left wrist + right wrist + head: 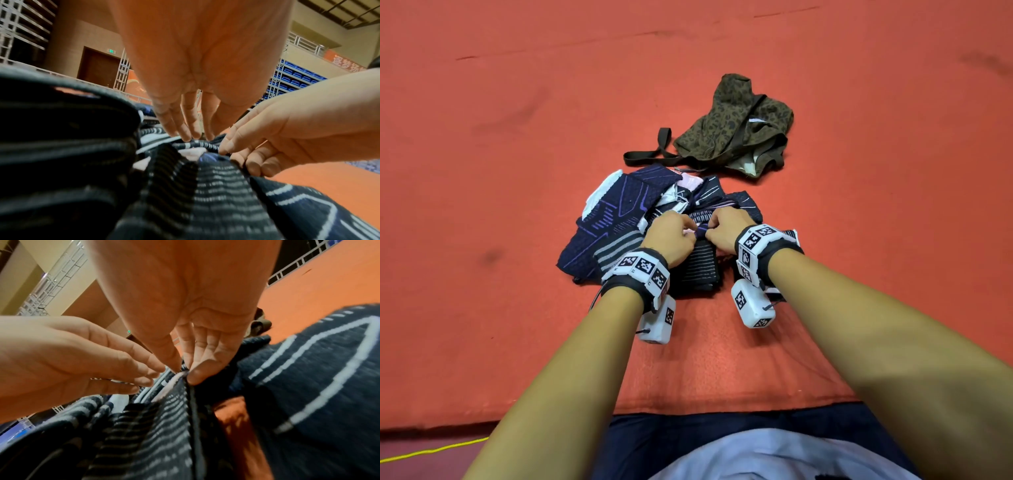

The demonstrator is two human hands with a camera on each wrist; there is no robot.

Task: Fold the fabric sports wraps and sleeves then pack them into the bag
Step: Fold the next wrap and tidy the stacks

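Head view: left hand [669, 236] and right hand [726, 230] side by side, both pinching the top edge of a striped sleeve [700, 263] atop a pile of dark fabric [613, 219] on the orange floor [517, 171]; leopard-print bag [736, 130] just beyond, mouth open.

Left wrist view: fingertips [186, 136] pressed on the sleeve's edge.

Right wrist view: thumb and fingers [197, 374] nipping the same hem.

hands [671, 236]: 2 | bag [736, 126]: 1 | sleeve pile [619, 219]: 1 | wrist cameras [656, 323]: 2
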